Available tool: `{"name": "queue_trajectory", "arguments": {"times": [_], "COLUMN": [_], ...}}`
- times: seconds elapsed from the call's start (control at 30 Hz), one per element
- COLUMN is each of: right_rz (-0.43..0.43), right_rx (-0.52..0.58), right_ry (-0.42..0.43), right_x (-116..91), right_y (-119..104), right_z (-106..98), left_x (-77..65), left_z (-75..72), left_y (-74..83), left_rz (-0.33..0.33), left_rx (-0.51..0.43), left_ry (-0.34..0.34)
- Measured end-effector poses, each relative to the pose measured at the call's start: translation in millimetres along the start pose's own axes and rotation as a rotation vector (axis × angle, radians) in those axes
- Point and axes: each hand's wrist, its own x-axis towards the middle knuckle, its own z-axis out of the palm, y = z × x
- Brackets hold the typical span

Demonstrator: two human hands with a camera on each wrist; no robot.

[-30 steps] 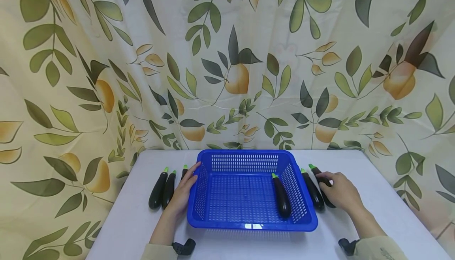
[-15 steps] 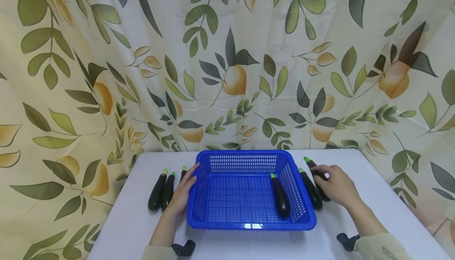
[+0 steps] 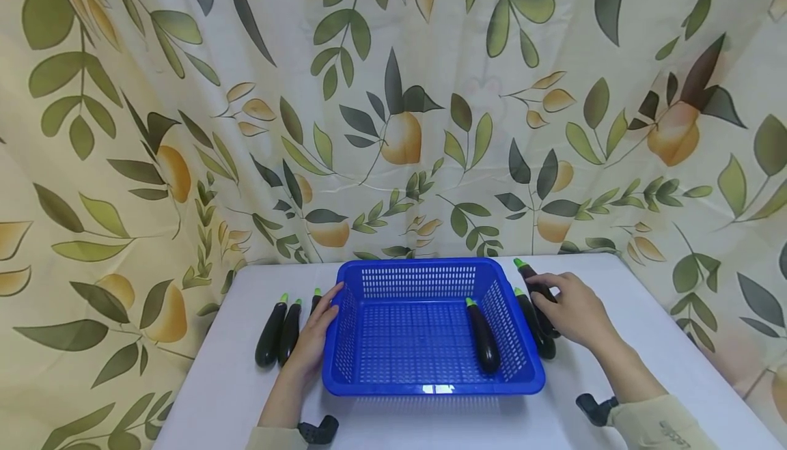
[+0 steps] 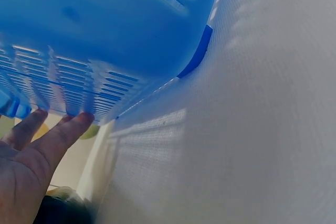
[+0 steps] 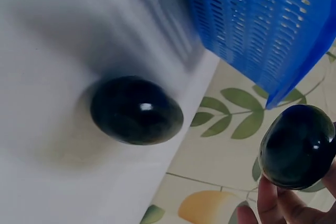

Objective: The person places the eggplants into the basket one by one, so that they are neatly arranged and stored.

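My right hand (image 3: 578, 310) grips a dark eggplant (image 3: 527, 272) with a green stem, just outside the basket's right wall. The right wrist view shows this held eggplant (image 5: 297, 148) raised off the table, its round end toward the camera, fingers curled at it. A second eggplant (image 3: 544, 347) lies on the table beside the basket. My left hand (image 3: 310, 337) rests against the left side of the blue plastic basket (image 3: 433, 389); in the left wrist view its fingers (image 4: 65, 132) extend to the slotted wall. Inside the basket, on the right, lies one eggplant (image 3: 484, 341).
Two eggplants (image 3: 272, 334) lie left of the basket, and a third eggplant (image 3: 316, 296) there is partly hidden by the left hand. A white cloth (image 3: 215, 382) covers the table. Behind it hangs a leaf-and-fruit patterned curtain (image 3: 455, 197).
My right hand has moved left toward the basket with the eggplant, lifting it from the table to above the neighbouring one. The left hand stays at the basket's side.
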Motion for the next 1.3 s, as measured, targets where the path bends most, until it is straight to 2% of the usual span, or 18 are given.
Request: {"name": "queue_trajectory", "arguments": {"times": [0.27,0.73,1.3], "right_rz": [-0.026,-0.042,-0.08], "right_rx": [0.006,0.011,0.042], "right_ry": [0.013,0.03,0.015], "right_x": [-2,-3,-11], "right_y": [-15,-34,-56], "right_z": [-6,-6,4], "left_x": [-1.7,-2.0,-3.1], "left_z": [0.4,-0.4,0.6], "left_y": [0.5,0.1,-1.7], "left_rz": [0.003,-0.004,-0.005], "left_rx": [-0.015,0.026,0.015], "left_ry": [-0.008,0.01,0.005]}}
